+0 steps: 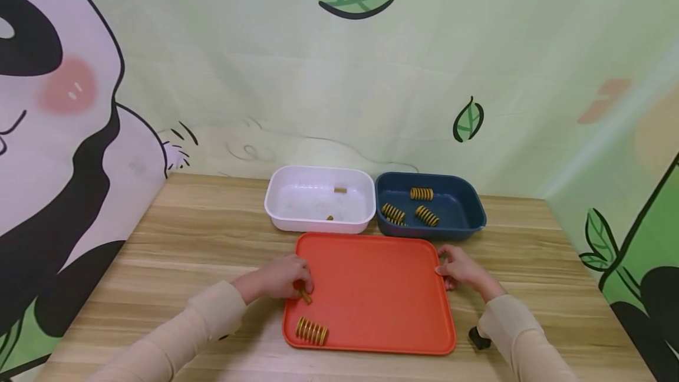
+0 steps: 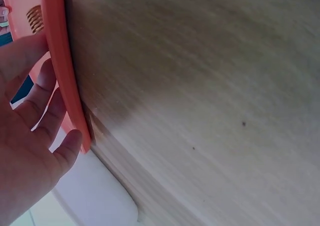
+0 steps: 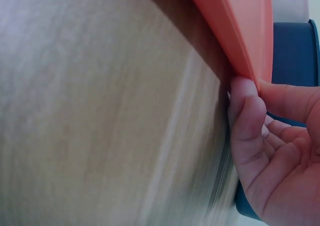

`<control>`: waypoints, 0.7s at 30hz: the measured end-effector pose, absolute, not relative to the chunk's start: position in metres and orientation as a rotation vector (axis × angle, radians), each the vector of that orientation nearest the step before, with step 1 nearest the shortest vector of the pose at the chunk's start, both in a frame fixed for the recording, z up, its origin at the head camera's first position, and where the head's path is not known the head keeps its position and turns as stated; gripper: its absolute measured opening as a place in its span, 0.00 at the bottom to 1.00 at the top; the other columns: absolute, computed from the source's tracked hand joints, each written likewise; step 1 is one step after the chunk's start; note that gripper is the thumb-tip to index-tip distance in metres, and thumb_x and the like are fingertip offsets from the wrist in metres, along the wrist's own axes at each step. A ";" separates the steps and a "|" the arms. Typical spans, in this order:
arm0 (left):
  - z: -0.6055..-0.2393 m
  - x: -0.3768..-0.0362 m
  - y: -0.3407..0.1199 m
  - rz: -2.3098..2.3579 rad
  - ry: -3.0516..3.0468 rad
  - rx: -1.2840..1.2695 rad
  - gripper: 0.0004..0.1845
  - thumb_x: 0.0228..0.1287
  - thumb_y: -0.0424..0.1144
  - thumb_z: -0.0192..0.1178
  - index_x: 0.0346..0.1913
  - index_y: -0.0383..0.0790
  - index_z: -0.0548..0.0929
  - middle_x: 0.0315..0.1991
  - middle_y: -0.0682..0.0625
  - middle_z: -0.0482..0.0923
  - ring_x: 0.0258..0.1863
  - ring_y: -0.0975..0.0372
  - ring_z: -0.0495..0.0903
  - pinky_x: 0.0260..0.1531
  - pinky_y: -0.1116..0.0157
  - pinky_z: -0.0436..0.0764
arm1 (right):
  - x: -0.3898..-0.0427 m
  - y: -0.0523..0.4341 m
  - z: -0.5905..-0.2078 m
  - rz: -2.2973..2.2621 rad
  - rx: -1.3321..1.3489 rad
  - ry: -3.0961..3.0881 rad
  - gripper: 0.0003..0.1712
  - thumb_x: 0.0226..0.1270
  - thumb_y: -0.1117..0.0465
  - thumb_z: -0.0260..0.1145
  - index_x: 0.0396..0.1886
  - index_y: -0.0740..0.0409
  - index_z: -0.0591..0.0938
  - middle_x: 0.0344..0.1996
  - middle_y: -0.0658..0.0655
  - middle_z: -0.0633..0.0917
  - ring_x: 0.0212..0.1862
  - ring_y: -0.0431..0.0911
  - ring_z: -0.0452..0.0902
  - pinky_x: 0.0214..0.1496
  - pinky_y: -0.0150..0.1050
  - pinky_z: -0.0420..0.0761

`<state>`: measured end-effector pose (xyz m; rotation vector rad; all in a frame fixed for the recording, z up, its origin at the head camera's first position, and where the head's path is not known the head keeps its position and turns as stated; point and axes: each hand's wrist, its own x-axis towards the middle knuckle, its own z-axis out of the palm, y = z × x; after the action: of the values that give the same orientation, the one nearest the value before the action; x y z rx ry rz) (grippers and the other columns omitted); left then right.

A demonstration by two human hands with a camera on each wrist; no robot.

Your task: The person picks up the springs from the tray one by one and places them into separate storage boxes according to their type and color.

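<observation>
An orange tray lies on the wooden table. My left hand reaches over its left rim, and the curled fingertips pinch a small brown peg on the tray floor. A yellow coil spring lies in the tray's near left corner. My right hand grips the tray's right rim. In the left wrist view my left hand lies over the tray rim; the peg is hidden and the spring shows beyond. In the right wrist view my right hand has its thumb against the tray edge.
Behind the tray stand a white bin with two small brown pegs and a dark blue bin with three yellow springs. A small black object sits by my right wrist. Printed walls close in the table behind and on both sides.
</observation>
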<state>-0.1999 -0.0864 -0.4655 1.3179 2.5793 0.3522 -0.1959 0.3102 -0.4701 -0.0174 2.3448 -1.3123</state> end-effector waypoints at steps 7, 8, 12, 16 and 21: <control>-0.473 -0.203 -0.085 0.346 2.625 1.343 0.04 0.46 0.37 0.63 0.26 0.49 0.80 0.25 0.59 0.72 0.31 0.65 0.69 0.38 0.66 0.69 | -0.196 0.310 -0.470 -1.308 -0.022 2.350 0.20 0.57 0.73 0.52 0.49 0.76 0.60 0.11 0.54 0.73 0.11 0.39 0.69 0.15 0.32 0.72; -0.473 -0.203 -0.085 0.360 2.622 1.335 0.04 0.47 0.36 0.63 0.26 0.49 0.79 0.25 0.59 0.72 0.31 0.65 0.68 0.37 0.66 0.69 | -0.196 0.310 -0.470 -1.307 -0.020 2.351 0.20 0.57 0.73 0.52 0.49 0.76 0.60 0.11 0.54 0.73 0.11 0.39 0.69 0.15 0.32 0.72; -0.472 -0.204 -0.084 0.438 2.592 1.261 0.03 0.49 0.35 0.62 0.28 0.48 0.80 0.27 0.59 0.72 0.30 0.67 0.68 0.35 0.68 0.70 | -0.196 0.310 -0.471 -1.304 -0.027 2.354 0.21 0.57 0.73 0.52 0.50 0.76 0.60 0.11 0.54 0.73 0.11 0.39 0.69 0.15 0.32 0.72; -0.469 -0.204 -0.084 0.519 2.568 1.177 0.04 0.51 0.35 0.61 0.32 0.47 0.81 0.29 0.58 0.73 0.29 0.68 0.68 0.33 0.71 0.72 | -0.196 0.310 -0.471 -1.309 -0.033 2.352 0.21 0.57 0.73 0.53 0.49 0.76 0.60 0.11 0.54 0.73 0.11 0.39 0.69 0.15 0.33 0.72; -0.464 -0.208 -0.082 0.563 2.622 1.231 0.05 0.51 0.33 0.61 0.32 0.44 0.81 0.29 0.55 0.74 0.29 0.67 0.70 0.31 0.71 0.73 | -0.197 0.311 -0.472 -1.310 -0.037 2.353 0.20 0.57 0.73 0.53 0.49 0.76 0.61 0.11 0.54 0.73 0.11 0.39 0.69 0.15 0.33 0.72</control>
<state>-0.2077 -0.0816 -0.4642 1.2307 2.6220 0.5634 -0.1968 0.3111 -0.4718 -0.0374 2.3525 -1.3097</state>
